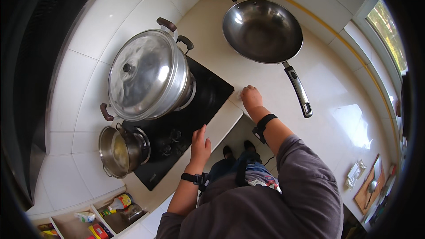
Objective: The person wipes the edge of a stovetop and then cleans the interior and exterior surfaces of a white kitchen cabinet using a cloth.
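Note:
My right hand (251, 98) is on the pale countertop (212, 31), just off the corner of the black glass stove (208, 90). Its fingers are curled down, and a whitish bit of something shows at their tips, too small to name. My left hand (201, 148) is held over the front edge of the counter beside the stove knobs (170, 142). Its fingers are stretched out with nothing in them. On the far burner stands a big lidded steel pot (144, 77) with brown handles. A small steel pot (118, 150) sits on the near burner.
A dark wok (265, 31) rests at the back, its long handle (299, 89) pointing toward me. At the right lie a clear packet (355, 173) and a wooden board (369, 190) with utensils. Bottles (120, 202) stand in a divided bin (71, 228) lower left. A range hood (48, 53) overhangs the left.

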A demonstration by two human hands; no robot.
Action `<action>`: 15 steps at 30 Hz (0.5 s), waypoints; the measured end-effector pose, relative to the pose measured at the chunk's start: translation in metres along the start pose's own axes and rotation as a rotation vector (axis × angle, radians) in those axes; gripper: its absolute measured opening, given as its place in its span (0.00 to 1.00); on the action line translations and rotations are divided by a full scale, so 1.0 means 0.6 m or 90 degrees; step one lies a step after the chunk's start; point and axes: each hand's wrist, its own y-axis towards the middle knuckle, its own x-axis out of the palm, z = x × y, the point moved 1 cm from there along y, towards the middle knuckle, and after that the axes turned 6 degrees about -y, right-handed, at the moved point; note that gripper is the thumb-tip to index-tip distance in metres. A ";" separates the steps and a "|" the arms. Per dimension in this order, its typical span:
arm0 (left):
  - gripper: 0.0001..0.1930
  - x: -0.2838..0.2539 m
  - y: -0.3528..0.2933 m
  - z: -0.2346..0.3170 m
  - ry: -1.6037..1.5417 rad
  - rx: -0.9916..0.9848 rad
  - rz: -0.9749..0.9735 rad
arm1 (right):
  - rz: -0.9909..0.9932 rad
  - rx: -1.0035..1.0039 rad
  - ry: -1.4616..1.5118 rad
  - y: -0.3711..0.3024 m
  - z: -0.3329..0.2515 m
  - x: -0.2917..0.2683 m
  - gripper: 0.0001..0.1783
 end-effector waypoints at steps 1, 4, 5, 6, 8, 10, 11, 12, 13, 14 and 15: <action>0.29 0.002 -0.001 0.000 0.000 -0.001 -0.001 | 0.018 0.001 0.009 0.009 -0.001 0.000 0.08; 0.29 0.006 0.006 0.006 0.009 0.014 -0.007 | 0.049 0.005 0.017 0.042 -0.009 0.004 0.07; 0.29 0.008 0.010 0.011 0.007 0.018 -0.010 | 0.061 0.010 0.016 0.047 -0.009 0.006 0.07; 0.29 0.009 0.011 0.013 0.004 0.021 -0.012 | 0.061 0.009 0.015 0.045 -0.009 0.009 0.07; 0.29 0.010 0.006 0.011 0.015 0.025 -0.002 | 0.044 0.007 -0.001 0.036 -0.004 0.016 0.06; 0.29 0.004 -0.001 0.006 0.025 0.025 0.014 | 0.046 0.011 0.042 -0.002 0.005 0.018 0.06; 0.29 -0.001 -0.005 0.004 0.014 -0.002 0.012 | 0.047 0.020 0.086 -0.021 0.009 0.019 0.06; 0.29 -0.004 -0.006 0.004 0.002 -0.025 0.010 | 0.048 0.019 0.086 -0.031 0.013 0.018 0.06; 0.29 -0.005 -0.008 0.000 0.002 -0.025 0.011 | 0.060 0.013 0.096 -0.038 0.015 0.017 0.05; 0.29 -0.005 -0.009 -0.005 0.017 -0.023 0.024 | 0.073 0.006 0.106 -0.039 0.015 0.015 0.05; 0.29 -0.005 -0.012 -0.008 0.033 -0.023 0.034 | 0.071 0.007 0.106 -0.037 0.010 0.009 0.05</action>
